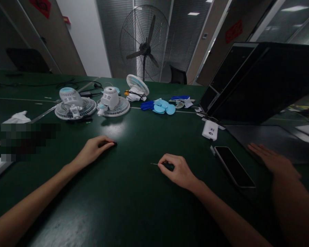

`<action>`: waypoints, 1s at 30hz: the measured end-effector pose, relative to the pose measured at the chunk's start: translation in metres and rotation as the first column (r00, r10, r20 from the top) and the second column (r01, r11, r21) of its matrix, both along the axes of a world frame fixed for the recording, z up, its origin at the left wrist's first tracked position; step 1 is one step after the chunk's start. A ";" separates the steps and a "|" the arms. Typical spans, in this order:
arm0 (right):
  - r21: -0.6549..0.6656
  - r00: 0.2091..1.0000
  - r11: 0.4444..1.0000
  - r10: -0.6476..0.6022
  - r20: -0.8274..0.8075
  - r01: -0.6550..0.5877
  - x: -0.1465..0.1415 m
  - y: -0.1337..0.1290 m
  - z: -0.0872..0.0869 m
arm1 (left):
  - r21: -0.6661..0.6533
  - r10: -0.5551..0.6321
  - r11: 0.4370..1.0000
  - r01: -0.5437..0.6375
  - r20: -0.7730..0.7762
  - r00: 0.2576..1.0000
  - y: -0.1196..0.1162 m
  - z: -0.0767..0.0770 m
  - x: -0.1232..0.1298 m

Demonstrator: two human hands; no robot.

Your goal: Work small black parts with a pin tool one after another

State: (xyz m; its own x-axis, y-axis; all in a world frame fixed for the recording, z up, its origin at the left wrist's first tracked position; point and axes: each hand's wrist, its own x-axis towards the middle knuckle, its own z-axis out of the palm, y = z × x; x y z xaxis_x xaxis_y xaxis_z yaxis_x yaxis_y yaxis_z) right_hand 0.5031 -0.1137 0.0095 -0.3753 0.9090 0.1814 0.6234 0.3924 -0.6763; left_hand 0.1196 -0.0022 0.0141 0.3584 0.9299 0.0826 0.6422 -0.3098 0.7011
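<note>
On the green table my left hand (96,148) pinches a small black piece (115,143) between thumb and fingertips; its kind is too small to make out. My right hand (179,170) is closed round the dark handle of a screwdriver (169,166), whose thin metal shaft points left. Bare tabletop lies between the two hands. Beyond my left hand, two small white fans (110,101) (71,103) rest face down on their grilles. To the right of my right hand lies a phone (234,166) with a dark screen.
Farther back are another small fan (137,87), light blue fan blades (164,106) and blue gloves (147,105). A white power bank (210,130) lies near a large black monitor (262,82). Another person's hand (275,159) rests at the right. A pedestal fan (145,48) stands behind the table.
</note>
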 end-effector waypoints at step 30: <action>0.046 0.993 0.997 0.049 0.107 -0.054 -0.004 -0.002 0.004 | -0.027 -0.448 0.890 0.454 0.128 0.885 -0.063 -0.008 0.123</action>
State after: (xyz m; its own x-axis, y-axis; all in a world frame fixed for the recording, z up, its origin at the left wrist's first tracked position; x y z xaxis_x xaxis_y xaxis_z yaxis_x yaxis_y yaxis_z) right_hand 0.4989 -0.1161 0.0136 -0.4411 0.8788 0.1817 0.6683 0.4568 -0.5871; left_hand 0.2421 -0.0648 0.0057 0.7313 0.6743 0.1031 0.3557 -0.5060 0.7858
